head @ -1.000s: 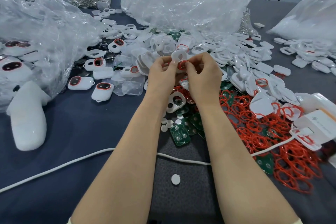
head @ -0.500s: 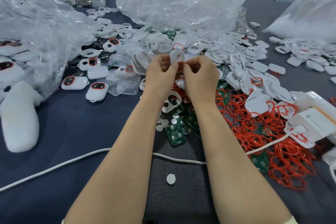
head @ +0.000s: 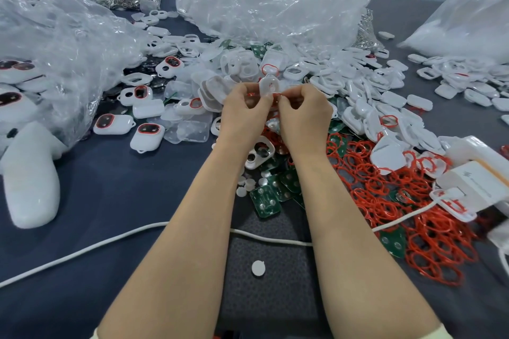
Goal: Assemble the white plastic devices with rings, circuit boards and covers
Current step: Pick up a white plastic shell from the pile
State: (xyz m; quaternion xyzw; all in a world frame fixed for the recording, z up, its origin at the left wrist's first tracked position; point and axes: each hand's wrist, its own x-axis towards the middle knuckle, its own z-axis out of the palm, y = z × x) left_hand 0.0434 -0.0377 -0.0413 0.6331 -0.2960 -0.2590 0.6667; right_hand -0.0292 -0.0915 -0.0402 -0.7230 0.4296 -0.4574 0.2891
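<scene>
Just above the middle of the dark blue table (head: pixel 110 187), both hands are raised close together with fingers curled. The left hand (head: pixel 243 107) pinches a white shell (head: pixel 269 87), which stands upright between the two hands with its holes showing. The right hand (head: pixel 303 115) pinches a thin red ring (head: pixel 276 95) at the shell's lower edge, and a bit of red also shows at the left fingertips. Under the wrists lie green circuit boards (head: pixel 265 201), with a heap of loose red rings (head: pixel 399 187) to the right. Finished devices (head: pixel 147 136) sit on the left near crumpled plastic bags (head: pixel 275 8). A white cable (head: pixel 82 250) crosses beneath both forearms.
</scene>
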